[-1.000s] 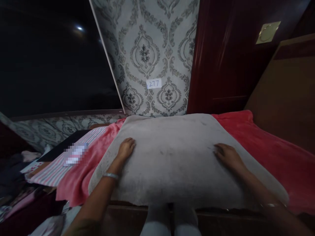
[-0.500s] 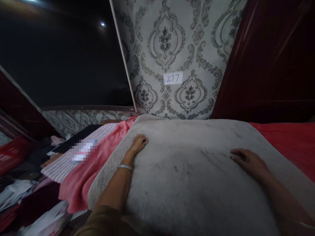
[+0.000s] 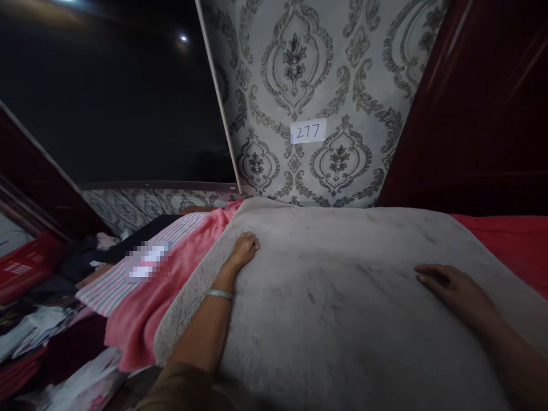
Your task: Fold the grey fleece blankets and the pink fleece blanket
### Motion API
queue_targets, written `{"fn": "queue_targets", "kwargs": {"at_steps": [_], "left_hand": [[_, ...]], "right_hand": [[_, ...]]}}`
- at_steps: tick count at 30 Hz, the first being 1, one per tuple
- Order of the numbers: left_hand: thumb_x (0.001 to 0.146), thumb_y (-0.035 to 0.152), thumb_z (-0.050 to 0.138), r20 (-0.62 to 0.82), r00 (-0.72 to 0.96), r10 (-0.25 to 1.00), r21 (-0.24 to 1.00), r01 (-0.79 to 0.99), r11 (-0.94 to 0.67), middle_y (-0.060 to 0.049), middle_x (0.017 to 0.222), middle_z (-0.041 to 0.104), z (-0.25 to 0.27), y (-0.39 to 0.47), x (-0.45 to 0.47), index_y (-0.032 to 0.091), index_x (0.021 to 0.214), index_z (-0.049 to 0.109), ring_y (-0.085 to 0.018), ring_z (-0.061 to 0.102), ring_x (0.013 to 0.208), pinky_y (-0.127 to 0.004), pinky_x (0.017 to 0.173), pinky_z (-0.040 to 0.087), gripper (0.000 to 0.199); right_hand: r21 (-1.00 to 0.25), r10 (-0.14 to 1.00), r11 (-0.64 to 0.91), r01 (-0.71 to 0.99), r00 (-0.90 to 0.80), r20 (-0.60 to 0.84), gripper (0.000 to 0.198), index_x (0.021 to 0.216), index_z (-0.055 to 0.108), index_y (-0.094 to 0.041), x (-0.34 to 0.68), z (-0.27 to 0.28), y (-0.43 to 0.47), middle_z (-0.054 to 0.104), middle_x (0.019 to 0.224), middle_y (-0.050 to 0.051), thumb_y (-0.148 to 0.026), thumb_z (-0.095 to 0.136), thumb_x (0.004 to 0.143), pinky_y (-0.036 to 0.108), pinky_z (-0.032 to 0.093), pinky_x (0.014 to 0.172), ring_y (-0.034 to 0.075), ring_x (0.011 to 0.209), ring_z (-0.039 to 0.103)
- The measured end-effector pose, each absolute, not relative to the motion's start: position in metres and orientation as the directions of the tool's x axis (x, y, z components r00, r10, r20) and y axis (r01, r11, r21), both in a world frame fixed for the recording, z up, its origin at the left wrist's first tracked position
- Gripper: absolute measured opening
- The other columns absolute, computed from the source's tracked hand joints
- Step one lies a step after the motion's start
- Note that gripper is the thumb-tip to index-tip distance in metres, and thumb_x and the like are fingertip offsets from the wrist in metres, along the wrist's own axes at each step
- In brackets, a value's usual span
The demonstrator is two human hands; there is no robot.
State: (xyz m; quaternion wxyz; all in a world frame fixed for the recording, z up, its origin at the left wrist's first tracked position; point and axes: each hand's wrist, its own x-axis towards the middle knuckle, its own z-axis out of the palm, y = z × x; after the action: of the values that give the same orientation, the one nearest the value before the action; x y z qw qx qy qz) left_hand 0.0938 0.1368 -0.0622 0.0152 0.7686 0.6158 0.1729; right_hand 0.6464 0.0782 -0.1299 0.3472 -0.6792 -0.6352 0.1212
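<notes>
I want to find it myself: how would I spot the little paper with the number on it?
Look at the grey patterned wallpaper behind the big grey blanket. The small white label sits there, above the blanket, reading 277. It is the only plain patch among the swirls.

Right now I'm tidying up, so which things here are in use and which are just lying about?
In use:
left hand, flat on grey blanket
right hand, flat on it

Lying about:
pink blanket
striped cloth
clothes pile
paper label
</notes>
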Motion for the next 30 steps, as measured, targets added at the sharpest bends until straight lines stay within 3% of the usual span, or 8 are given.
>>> {"fn": "queue_targets", "kwargs": {"at_steps": [5,8,15,21,26,30], "left_hand": [[0.090,0.014,0.046,0.353,0.146,0.924,0.250,0.937,-0.244,-0.013,0.112,0.065,-0.050,0.131,0.099,0.019,0.088,0.062,-0.026,0.055,0.111,-0.042,0.098,0.043,0.017],[0.088,0.014,0.044,0.404,0.146,0.903,0.293,0.915,-0.279,-0.012,0.103,0.067,-0.042,0.128,0.102,0.020,0.087,0.059,-0.025,0.058,0.104,-0.039,0.097,0.044,0.017],[0.089,0.024,0.040,0.466,0.031,0.884,0.398,0.885,-0.241,-0.006,0.084,0.067,-0.024,0.115,0.110,0.021,0.085,0.056,-0.022,0.062,0.082,-0.033,0.078,0.049,0.016],[0.092,0.037,0.040,0.434,0.009,0.901,0.238,0.963,-0.124,-0.008,0.087,0.070,-0.017,0.117,0.105,0.021,0.092,0.061,-0.025,0.066,0.083,-0.033,0.068,0.046,0.026],[0.088,0.050,0.047,0.438,0.235,0.868,0.132,0.938,-0.321,-0.006,0.103,0.071,-0.011,0.109,0.101,0.024,0.104,0.068,-0.025,0.066,0.099,-0.032,0.075,0.050,0.037],[0.087,0.053,0.044,0.369,0.271,0.889,0.109,0.938,-0.330,-0.005,0.096,0.066,-0.003,0.102,0.104,0.026,0.105,0.073,-0.023,0.066,0.090,-0.029,0.064,0.048,0.043]], "right_hand": [[-0.606,0.947,0.054,0.793,0.153,0.284,0.041,0.093,0.071,-0.030,0.650,-0.133,0.081,0.073,0.108,0.010,-0.061,0.051,0.074,0.057,0.052,0.095,0.038,0.107,0.064],[-0.586,0.953,0.063,0.808,0.126,0.276,0.043,0.096,0.071,-0.030,0.652,-0.133,0.083,0.073,0.109,0.010,-0.063,0.052,0.075,0.054,0.053,0.094,0.036,0.107,0.065],[-0.566,0.935,0.131,0.814,0.088,0.343,0.044,0.101,0.073,-0.026,0.642,-0.119,0.077,0.073,0.105,0.010,-0.059,0.056,0.079,0.049,0.053,0.092,0.032,0.101,0.067],[-0.537,0.900,0.244,0.808,0.017,0.435,0.028,0.100,0.074,-0.024,0.633,-0.105,0.074,0.072,0.103,0.009,-0.041,0.065,0.080,0.045,0.050,0.093,0.029,0.102,0.064],[-0.519,0.873,0.348,0.781,-0.069,0.482,0.022,0.102,0.072,-0.024,0.627,-0.103,0.076,0.071,0.105,0.008,-0.031,0.067,0.082,0.043,0.047,0.094,0.027,0.103,0.062],[-0.486,0.879,0.317,0.815,-0.060,0.472,0.021,0.100,0.071,-0.023,0.625,-0.105,0.081,0.071,0.103,0.007,-0.021,0.065,0.080,0.040,0.045,0.091,0.024,0.099,0.061]]}}
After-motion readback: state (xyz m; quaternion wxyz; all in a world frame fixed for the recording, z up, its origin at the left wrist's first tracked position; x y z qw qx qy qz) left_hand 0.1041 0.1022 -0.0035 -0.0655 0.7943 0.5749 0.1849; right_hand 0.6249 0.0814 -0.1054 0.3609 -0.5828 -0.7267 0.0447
